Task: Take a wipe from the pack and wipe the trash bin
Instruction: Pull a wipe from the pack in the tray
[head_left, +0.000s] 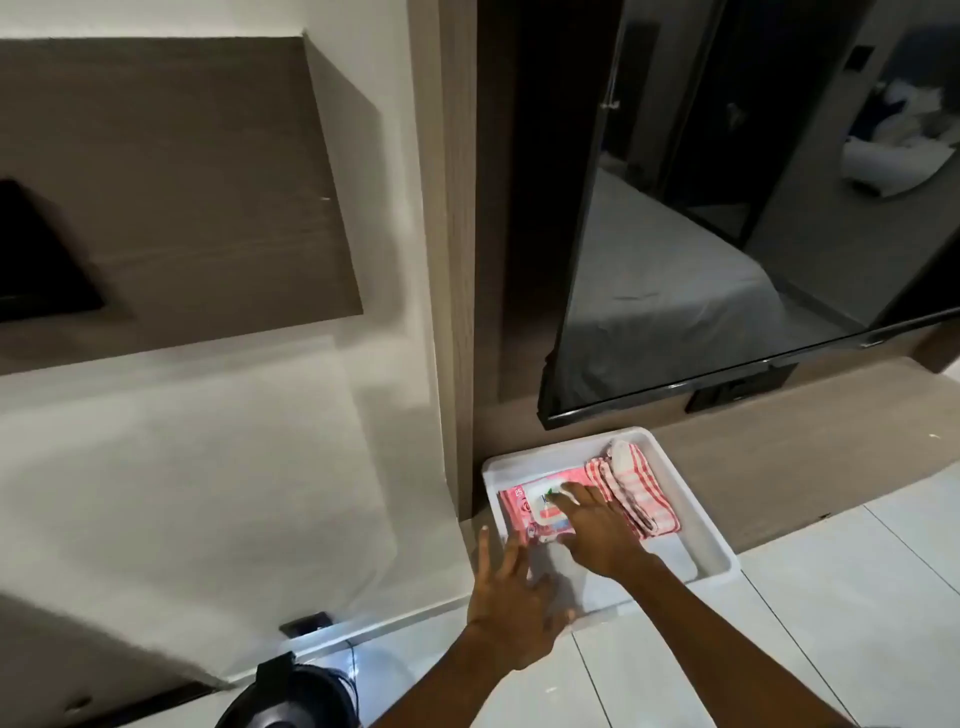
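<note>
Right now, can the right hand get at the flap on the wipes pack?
Probably yes: the right hand already rests on the wipes pack in the white tray, fingertips at its flap, nothing covering it.

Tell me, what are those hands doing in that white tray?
A person is reaching into a white tray on the floor. The right hand rests on a pink pack of wipes, fingers at its white flap. The left hand is spread open at the tray's near edge, holding nothing. No wipe is out yet. A red checked cloth lies folded beside the pack. The dark round thing at the bottom may be the trash bin, untouched.
</note>
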